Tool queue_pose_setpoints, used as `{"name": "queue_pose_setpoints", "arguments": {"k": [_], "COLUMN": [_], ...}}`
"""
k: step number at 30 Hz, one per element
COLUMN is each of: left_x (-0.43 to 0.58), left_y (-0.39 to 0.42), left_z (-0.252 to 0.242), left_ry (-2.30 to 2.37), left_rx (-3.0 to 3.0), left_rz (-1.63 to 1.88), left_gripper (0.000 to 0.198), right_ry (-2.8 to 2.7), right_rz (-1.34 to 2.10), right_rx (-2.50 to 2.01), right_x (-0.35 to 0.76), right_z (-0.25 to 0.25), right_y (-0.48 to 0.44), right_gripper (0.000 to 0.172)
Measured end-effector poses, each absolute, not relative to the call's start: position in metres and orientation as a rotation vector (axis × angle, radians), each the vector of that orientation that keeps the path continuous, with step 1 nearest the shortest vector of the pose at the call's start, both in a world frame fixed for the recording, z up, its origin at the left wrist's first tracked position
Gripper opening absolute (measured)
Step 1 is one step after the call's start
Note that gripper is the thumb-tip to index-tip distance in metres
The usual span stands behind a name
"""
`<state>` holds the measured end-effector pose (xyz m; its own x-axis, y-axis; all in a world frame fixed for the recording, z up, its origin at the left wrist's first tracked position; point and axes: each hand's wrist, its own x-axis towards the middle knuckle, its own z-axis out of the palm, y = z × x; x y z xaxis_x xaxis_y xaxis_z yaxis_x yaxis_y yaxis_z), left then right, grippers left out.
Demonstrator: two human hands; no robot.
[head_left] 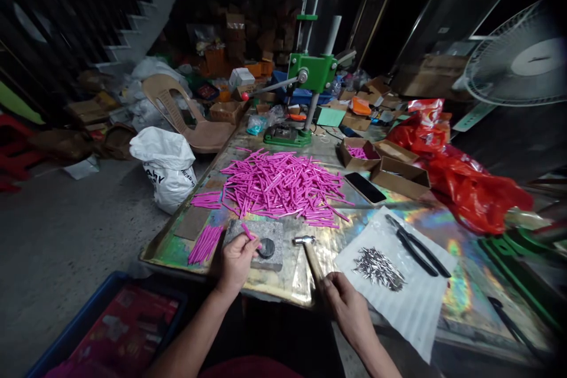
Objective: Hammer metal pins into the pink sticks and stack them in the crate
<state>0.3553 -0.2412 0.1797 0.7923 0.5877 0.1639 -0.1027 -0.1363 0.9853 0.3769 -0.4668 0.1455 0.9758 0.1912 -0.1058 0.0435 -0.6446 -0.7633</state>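
At the near edge of the bench, from the head view, a pink stick is pinched in the fingers of the left hand and held on the grey block, just beside a black disc. The hammer is gripped by the right hand, fingers closed round its handle, head near the block. Behind, a pile of pink sticks is spread.
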Motion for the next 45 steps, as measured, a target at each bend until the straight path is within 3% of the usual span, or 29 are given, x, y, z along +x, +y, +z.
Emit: {"name": "queue_pose_setpoints", "arguments": {"k": [8,14,20,27,34,38,45], "left_x": [0.354,0.353,0.355,0.354,0.352,0.351,0.352], "left_y": [-0.241,-0.237,-0.235,-0.236,-0.238,-0.238,-0.239], "left_z": [0.184,0.192,0.184,0.183,0.187,0.19,0.186], "left_ry": [0.376,0.071,-0.061,-0.07,-0.047,-0.053,-0.063], "left_rx": [1.78,2.185,2.28,2.306,2.335,2.336,2.373], "left_rz": [0.599,0.623,0.658,0.711,0.668,0.679,0.72], "left_gripper": [0.01,0.015,0.017,0.022,0.021,0.023,0.024], "right_ry": [-0.283,-0.054,-0.032,-0.442,-0.922,-1.011,-1.013], "right_rz": [0.13,0.426,0.643,0.353,0.002,-0.319,-0.018], "right_rx": [-2.468,-2.145,-1.627,-1.79,-2.052,-2.052,-2.13], "right_x": [0.384,0.4,0.394,0.387,0.387,0.384,0.392], "right_z": [0.141,0.154,0.198,0.239,0.298,0.299,0.302], "right_y": [-0.457,-0.459,-0.458,-0.452,-0.452,-0.451,-0.453], "right_gripper": [0.019,0.004,0.015,0.043,0.046,0.054,0.04]}}
